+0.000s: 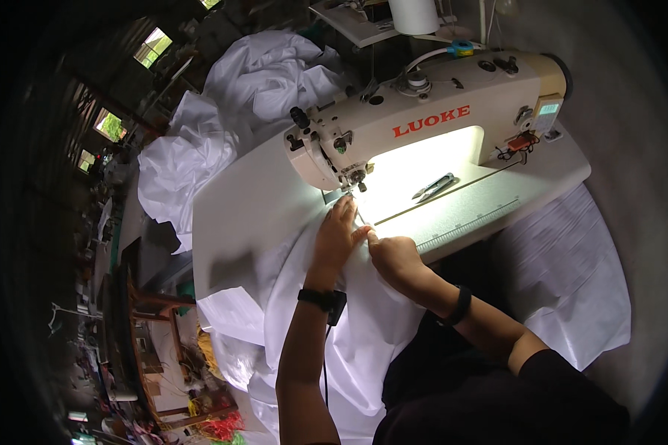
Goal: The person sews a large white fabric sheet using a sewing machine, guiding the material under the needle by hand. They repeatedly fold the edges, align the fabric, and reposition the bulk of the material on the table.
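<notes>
Lower edge: I see a dark short sleeve [564, 378] at the right, with bare forearms reaching up; one wears a slim black wristband [462, 304], the other a black strap with a boxy unit [317, 298].
Work in hand: thin, glossy white cloth [360, 326] drapes over the surface's near edge and runs up beneath the hands to the needle area; I cannot tell whether it lies under the presser foot.
Left hand [335, 237]: laid open on the cloth, fingers extended, tips just beside the foot.
Right hand [395, 258]: curled, thumb and index at the cloth's edge near the left thumb; I cannot tell whether they pinch it.
Right side: crinkled white sheeting [571, 274] hangs beyond the surface.
Surface: a pale, smooth slab [237, 200] with ruler marks [467, 224] along its near edge; small dark-handled metal snips [433, 188] lie under the machine's arm, in bright light.
Machine: a cream metal sewing machine [367, 122] with a small lit display [548, 109] at its right end.
Behind: a heaped white fabric pile [267, 81].
Far left: small bright windows [153, 47] in a dim room.
</notes>
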Demonstrator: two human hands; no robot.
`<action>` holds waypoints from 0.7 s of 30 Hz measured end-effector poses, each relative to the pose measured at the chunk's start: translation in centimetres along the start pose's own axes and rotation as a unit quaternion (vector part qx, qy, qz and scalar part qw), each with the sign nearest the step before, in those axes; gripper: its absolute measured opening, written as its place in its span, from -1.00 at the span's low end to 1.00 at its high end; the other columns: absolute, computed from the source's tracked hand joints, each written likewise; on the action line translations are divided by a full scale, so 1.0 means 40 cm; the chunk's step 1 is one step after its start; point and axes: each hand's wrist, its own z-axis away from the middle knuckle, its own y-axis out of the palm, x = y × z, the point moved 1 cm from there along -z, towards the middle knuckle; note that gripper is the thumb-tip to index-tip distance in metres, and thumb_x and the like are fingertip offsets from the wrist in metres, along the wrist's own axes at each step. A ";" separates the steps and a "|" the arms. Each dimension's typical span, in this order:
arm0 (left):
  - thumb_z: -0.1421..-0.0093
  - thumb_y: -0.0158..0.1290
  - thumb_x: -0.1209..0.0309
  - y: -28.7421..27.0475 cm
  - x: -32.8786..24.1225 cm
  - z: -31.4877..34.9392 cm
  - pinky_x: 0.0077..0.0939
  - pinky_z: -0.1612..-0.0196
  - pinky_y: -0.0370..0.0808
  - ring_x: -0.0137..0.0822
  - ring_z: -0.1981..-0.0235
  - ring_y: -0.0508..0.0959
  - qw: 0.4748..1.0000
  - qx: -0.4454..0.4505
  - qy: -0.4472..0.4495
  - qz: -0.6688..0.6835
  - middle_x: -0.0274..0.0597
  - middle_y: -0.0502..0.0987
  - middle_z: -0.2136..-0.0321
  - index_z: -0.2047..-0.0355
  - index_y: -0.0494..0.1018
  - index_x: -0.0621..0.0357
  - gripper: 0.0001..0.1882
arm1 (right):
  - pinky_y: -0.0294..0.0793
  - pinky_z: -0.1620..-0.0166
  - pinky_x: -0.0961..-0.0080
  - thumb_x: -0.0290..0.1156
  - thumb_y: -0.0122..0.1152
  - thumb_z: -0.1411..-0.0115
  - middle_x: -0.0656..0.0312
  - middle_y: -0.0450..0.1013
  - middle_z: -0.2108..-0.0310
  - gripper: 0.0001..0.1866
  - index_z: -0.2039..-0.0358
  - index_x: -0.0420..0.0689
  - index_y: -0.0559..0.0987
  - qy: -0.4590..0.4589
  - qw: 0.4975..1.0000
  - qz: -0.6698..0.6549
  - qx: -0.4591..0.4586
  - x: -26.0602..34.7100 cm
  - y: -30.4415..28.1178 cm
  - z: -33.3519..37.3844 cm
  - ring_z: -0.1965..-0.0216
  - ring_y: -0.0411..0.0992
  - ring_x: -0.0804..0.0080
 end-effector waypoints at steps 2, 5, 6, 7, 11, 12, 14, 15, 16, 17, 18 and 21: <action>-0.17 0.16 0.14 -0.002 -0.005 0.011 -0.20 -0.23 0.33 -0.03 -0.21 0.35 1.000 -0.005 0.000 -0.002 0.04 0.36 -0.16 -0.09 0.40 0.31 -0.41 | 0.51 0.52 0.28 -0.50 -0.02 -0.26 0.10 0.54 0.59 -0.66 -0.01 -0.37 0.46 -0.009 1.000 -0.004 0.003 0.003 0.006 0.002 0.56 0.56 0.17; -0.23 0.11 0.22 0.012 -0.064 0.007 -0.20 -0.27 0.28 0.02 -0.23 0.33 0.996 0.012 -0.040 -0.080 0.07 0.32 -0.20 -0.12 0.37 0.31 -0.46 | 0.52 0.50 0.25 -0.47 -0.07 -0.30 0.07 0.54 0.59 -0.67 -0.01 -0.37 0.46 -0.011 1.000 -0.023 -0.007 -0.016 0.013 0.001 0.55 0.56 0.12; -0.24 0.07 0.24 0.024 -0.076 0.033 -0.15 -0.28 0.25 0.01 -0.24 0.31 0.996 0.012 -0.051 -0.074 0.08 0.31 -0.21 -0.12 0.39 0.29 -0.49 | 0.52 0.49 0.23 -0.46 -0.09 -0.32 0.06 0.53 0.59 -0.67 0.00 -0.38 0.46 -0.013 0.999 -0.046 -0.017 -0.011 0.014 0.005 0.54 0.55 0.09; -0.26 0.04 0.26 0.034 -0.080 0.050 -0.10 -0.30 0.22 0.01 -0.26 0.29 0.996 0.012 -0.061 -0.069 0.08 0.29 -0.23 -0.11 0.40 0.26 -0.53 | 0.52 0.48 0.19 -0.44 -0.10 -0.34 0.03 0.52 0.59 -0.68 0.04 -0.38 0.48 -0.019 0.998 -0.063 -0.023 -0.012 0.009 0.007 0.53 0.55 0.05; -0.31 -0.05 0.28 0.044 -0.068 0.060 0.02 -0.32 0.15 0.00 -0.31 0.24 0.994 -0.014 -0.084 -0.063 0.06 0.26 -0.26 -0.11 0.43 0.17 -0.59 | 0.53 0.47 0.19 -0.43 -0.11 -0.35 0.02 0.53 0.59 -0.70 0.07 -0.37 0.50 -0.036 0.998 -0.059 -0.011 -0.015 0.026 -0.009 0.53 0.56 0.06; -0.31 -0.06 0.27 0.034 -0.054 0.056 0.04 -0.33 0.12 -0.01 -0.32 0.22 0.996 -0.003 -0.080 -0.043 0.04 0.24 -0.28 -0.11 0.43 0.12 -0.60 | 0.54 0.46 0.20 -0.43 -0.10 -0.35 0.01 0.53 0.58 -0.70 0.08 -0.36 0.50 -0.024 0.998 -0.053 -0.005 -0.008 0.026 -0.013 0.52 0.56 0.07; -0.32 -0.07 0.26 0.021 -0.035 0.046 0.07 -0.34 0.10 -0.03 -0.34 0.20 0.997 0.006 -0.077 -0.023 0.02 0.23 -0.30 -0.12 0.43 0.08 -0.60 | 0.54 0.45 0.20 -0.42 -0.10 -0.35 0.00 0.53 0.58 -0.70 0.09 -0.36 0.51 -0.014 0.999 -0.047 0.000 -0.002 0.025 -0.022 0.51 0.56 0.07; -0.32 -0.06 0.26 0.019 -0.025 0.041 0.03 -0.33 0.13 -0.04 -0.34 0.21 0.998 0.003 -0.056 -0.028 0.01 0.25 -0.29 -0.12 0.43 0.04 -0.61 | 0.54 0.45 0.21 -0.41 -0.09 -0.35 -0.01 0.53 0.58 -0.69 0.09 -0.36 0.51 -0.013 0.999 -0.047 -0.002 -0.001 0.029 -0.032 0.52 0.57 0.08; -0.32 -0.05 0.25 0.017 -0.017 0.037 -0.01 -0.33 0.16 -0.06 -0.34 0.22 0.999 -0.001 -0.034 -0.033 -0.01 0.27 -0.28 -0.12 0.44 0.00 -0.61 | 0.54 0.45 0.22 -0.40 -0.09 -0.35 -0.01 0.53 0.59 -0.69 0.08 -0.37 0.51 -0.012 0.999 -0.046 -0.005 -0.003 0.034 -0.040 0.52 0.57 0.09; -0.32 -0.05 0.25 0.015 -0.009 0.034 -0.01 -0.33 0.16 -0.06 -0.34 0.22 0.999 -0.002 -0.033 -0.034 -0.01 0.27 -0.28 -0.12 0.44 0.00 -0.61 | 0.54 0.45 0.22 -0.40 -0.09 -0.35 -0.01 0.53 0.59 -0.69 0.08 -0.37 0.51 -0.012 0.999 -0.046 -0.007 -0.008 0.038 -0.045 0.52 0.57 0.09; -0.33 -0.05 0.23 0.014 0.004 0.035 -0.03 -0.34 0.14 -0.07 -0.34 0.21 0.999 -0.001 -0.032 -0.022 -0.02 0.26 -0.28 -0.13 0.44 -0.03 -0.61 | 0.54 0.46 0.23 -0.38 -0.08 -0.35 0.02 0.53 0.58 -0.69 0.08 -0.32 0.52 -0.019 0.998 -0.052 -0.024 -0.009 0.039 -0.050 0.52 0.57 0.12; -0.35 -0.06 0.19 0.018 0.036 0.047 -0.07 -0.36 0.10 -0.10 -0.35 0.20 0.999 0.005 -0.029 -0.016 -0.05 0.26 -0.30 -0.13 0.45 -0.08 -0.62 | 0.54 0.47 0.25 -0.33 -0.07 -0.36 0.07 0.55 0.57 -0.71 0.20 -0.23 0.57 -0.039 0.994 -0.080 -0.059 -0.059 0.022 -0.081 0.53 0.57 0.13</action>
